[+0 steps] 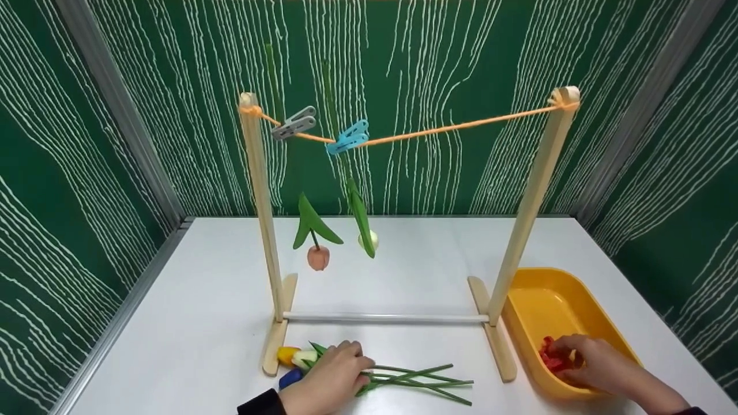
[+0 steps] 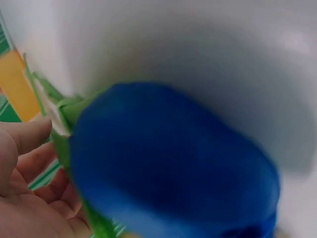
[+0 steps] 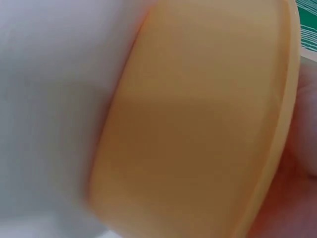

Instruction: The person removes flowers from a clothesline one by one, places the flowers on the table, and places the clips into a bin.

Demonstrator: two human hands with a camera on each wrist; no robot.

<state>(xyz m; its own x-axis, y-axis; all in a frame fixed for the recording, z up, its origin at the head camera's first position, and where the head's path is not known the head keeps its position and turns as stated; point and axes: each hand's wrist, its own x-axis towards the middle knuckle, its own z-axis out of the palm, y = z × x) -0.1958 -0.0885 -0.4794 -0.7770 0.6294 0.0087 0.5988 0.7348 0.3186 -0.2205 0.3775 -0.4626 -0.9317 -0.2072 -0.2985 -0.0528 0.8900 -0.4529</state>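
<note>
My left hand [image 1: 334,374] lies over a bunch of artificial tulips on the table, fingers curled and thumb close to the index finger at the green stems [image 1: 426,377]. Yellow [image 1: 286,355], white [image 1: 304,359] and blue [image 1: 290,378] tulip heads stick out on its left. The blue tulip [image 2: 173,163] fills much of the left wrist view. My right hand [image 1: 599,366] reaches into a yellow basin [image 1: 553,276], bent fingers around red clothespins [image 1: 553,360]; I cannot tell if it grips one. In the right wrist view, the basin wall [image 3: 188,114] hides most of that hand.
A wooden rack with left post [image 1: 262,213] and right post [image 1: 533,210] carries an orange string [image 1: 450,128]. Grey [image 1: 294,124] and blue [image 1: 347,138] clothespins hold a pink tulip [image 1: 318,258] and a white tulip [image 1: 369,239] head-down. A white rod [image 1: 386,317] joins the feet.
</note>
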